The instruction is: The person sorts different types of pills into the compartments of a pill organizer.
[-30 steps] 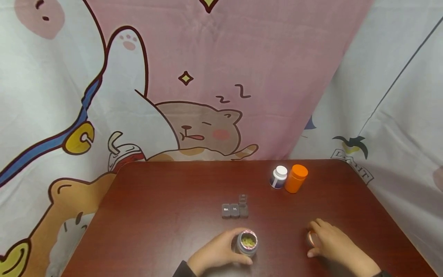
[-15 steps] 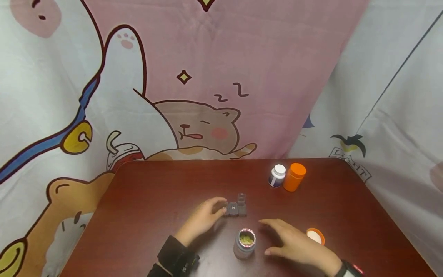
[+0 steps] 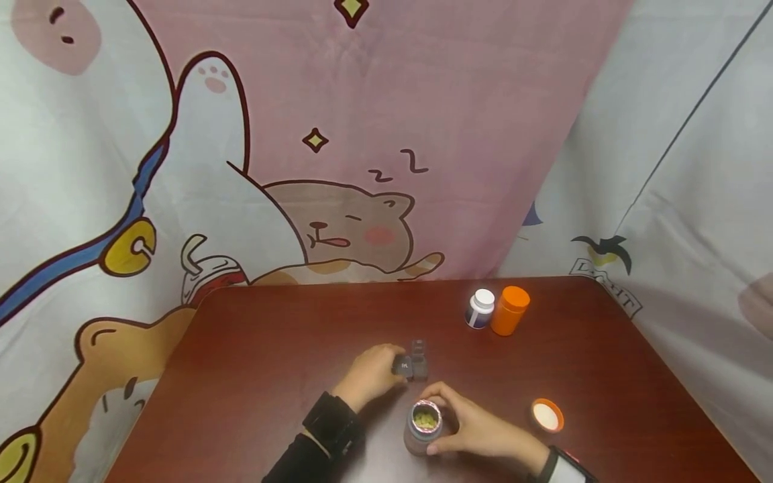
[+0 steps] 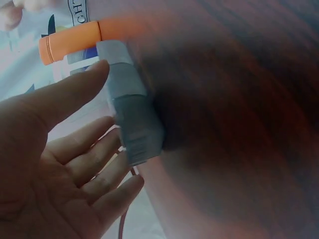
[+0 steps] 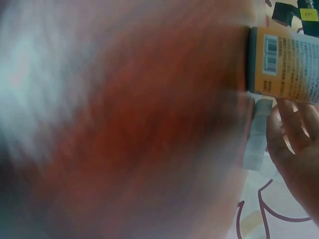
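My left hand [image 3: 374,372] grips the left end of a small grey pill organizer [image 3: 420,367] between thumb and fingers. Its rightmost compartment has the lid up, and the middle lid reads Fri. In the left wrist view the thumb lies along one side of the organizer [image 4: 134,119], fingers behind it. My right hand [image 3: 474,422] holds an uncapped pill bottle [image 3: 417,439], thumb in front and fingers at the back of its neck. Yellow-green pills show inside the bottle's mouth. In the right wrist view, the bottle [image 5: 286,64] shows a yellow-orange label with a barcode.
An orange-rimmed cap [image 3: 547,416] with a white inside lies to the right of the right hand. At the back right, a white-capped bottle [image 3: 480,308] stands beside an orange bottle [image 3: 510,310]. A cartoon curtain [image 3: 459,134] hangs behind the table [image 3: 284,322].
The right hand has let go of the cap on the table and moved left to the pill bottle. The left hand has left the bottle and gone forward to the pill organizer.
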`<act>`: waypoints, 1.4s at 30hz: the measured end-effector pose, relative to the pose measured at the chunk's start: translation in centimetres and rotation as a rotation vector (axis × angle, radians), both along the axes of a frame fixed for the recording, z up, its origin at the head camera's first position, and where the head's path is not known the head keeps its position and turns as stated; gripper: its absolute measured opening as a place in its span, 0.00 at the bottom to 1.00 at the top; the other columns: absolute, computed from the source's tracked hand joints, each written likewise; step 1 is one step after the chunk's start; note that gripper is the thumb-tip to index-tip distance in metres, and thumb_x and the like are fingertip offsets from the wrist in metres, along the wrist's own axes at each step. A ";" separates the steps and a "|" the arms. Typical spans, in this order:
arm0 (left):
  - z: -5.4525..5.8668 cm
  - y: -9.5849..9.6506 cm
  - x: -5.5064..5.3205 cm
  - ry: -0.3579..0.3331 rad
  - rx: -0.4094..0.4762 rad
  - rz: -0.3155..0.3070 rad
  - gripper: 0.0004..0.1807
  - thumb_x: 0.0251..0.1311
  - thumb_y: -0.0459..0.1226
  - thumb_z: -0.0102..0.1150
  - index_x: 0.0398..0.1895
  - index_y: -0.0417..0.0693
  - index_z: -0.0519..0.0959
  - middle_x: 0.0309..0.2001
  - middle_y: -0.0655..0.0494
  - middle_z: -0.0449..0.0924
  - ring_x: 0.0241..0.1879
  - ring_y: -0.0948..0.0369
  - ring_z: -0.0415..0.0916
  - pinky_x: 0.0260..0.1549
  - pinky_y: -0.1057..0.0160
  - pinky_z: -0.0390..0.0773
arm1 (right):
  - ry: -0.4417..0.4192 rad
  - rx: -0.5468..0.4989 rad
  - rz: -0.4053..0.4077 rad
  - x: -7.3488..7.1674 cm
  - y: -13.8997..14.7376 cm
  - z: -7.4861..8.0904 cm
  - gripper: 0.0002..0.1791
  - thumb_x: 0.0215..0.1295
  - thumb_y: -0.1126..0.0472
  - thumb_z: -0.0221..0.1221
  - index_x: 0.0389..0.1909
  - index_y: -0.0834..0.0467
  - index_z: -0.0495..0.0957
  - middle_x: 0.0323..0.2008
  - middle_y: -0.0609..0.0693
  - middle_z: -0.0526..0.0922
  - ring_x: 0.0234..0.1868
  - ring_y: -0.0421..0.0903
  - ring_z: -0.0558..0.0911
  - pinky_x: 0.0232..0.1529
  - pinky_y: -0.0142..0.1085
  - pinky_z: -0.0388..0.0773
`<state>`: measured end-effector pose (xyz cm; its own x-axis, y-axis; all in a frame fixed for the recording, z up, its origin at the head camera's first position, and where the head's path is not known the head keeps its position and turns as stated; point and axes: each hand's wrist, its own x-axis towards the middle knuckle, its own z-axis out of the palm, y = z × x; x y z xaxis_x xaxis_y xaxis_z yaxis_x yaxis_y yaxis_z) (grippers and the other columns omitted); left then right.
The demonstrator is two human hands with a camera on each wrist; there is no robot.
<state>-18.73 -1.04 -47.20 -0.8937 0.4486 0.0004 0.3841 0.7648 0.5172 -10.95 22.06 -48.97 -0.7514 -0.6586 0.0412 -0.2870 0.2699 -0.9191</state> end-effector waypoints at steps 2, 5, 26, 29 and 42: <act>-0.2 -0.1 -0.1 0.002 0.010 -0.001 0.26 0.49 0.37 0.82 0.53 0.41 0.86 0.50 0.47 0.89 0.49 0.50 0.86 0.52 0.49 0.84 | 0.002 0.035 -0.030 0.0 -0.3 0.0 0.34 0.61 0.51 0.75 0.63 0.48 0.68 0.59 0.48 0.85 0.62 0.38 0.79 0.66 0.29 0.69; -0.5 -0.2 -0.4 -0.003 0.041 0.005 0.24 0.47 0.36 0.82 0.50 0.40 0.87 0.45 0.47 0.90 0.45 0.51 0.87 0.48 0.50 0.85 | 0.017 0.058 -0.059 -0.1 -0.6 -0.1 0.33 0.60 0.50 0.75 0.62 0.47 0.70 0.56 0.45 0.84 0.60 0.39 0.79 0.65 0.32 0.71; -1.4 -0.2 -0.5 -0.007 0.114 0.034 0.22 0.46 0.35 0.83 0.47 0.40 0.88 0.44 0.48 0.88 0.41 0.56 0.82 0.48 0.51 0.83 | 0.496 0.440 -0.385 -4.4 1.7 1.8 0.28 0.47 0.55 0.80 0.48 0.48 0.76 0.42 0.40 0.82 0.38 0.38 0.79 0.38 0.32 0.79; -1.4 -0.1 -0.5 -0.011 0.114 0.030 0.23 0.46 0.35 0.83 0.48 0.40 0.88 0.46 0.47 0.88 0.45 0.52 0.84 0.51 0.49 0.83 | 0.541 0.530 -0.362 -5.1 1.7 2.1 0.28 0.46 0.53 0.80 0.48 0.48 0.77 0.41 0.40 0.80 0.36 0.37 0.77 0.35 0.31 0.77; -1.8 -0.2 -0.4 -0.020 0.120 0.050 0.24 0.47 0.36 0.82 0.50 0.41 0.88 0.49 0.45 0.88 0.51 0.47 0.85 0.53 0.48 0.83 | 0.663 0.723 -0.270 -7.0 0.9 2.8 0.30 0.46 0.50 0.80 0.51 0.52 0.81 0.40 0.45 0.79 0.35 0.41 0.77 0.34 0.36 0.79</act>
